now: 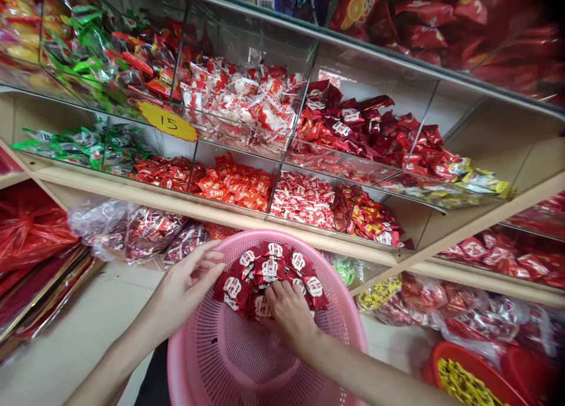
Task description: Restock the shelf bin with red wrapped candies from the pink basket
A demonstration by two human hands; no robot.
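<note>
A pink plastic basket (198, 335) with perforated sides is in front of me, and dark red wrapped candies (270, 269) with white labels lie piled against its far side. My right hand (289, 315) reaches into the basket, its fingers curled closed on candies at the near edge of the pile; its fingertips are partly hidden. At the basket's left rim is my left hand (194, 279), its fingers loosely bent and apart, with nothing seen in it. It is close to the leftmost candies.
Behind the basket rise shelves with clear bins of wrapped candies (304, 200). A yellow price tag (168, 122) reading 15 hangs there. Bagged candies (150, 235) lie under the lowest shelf. A red tub (441, 356) with yellow-wrapped pieces stands at lower right.
</note>
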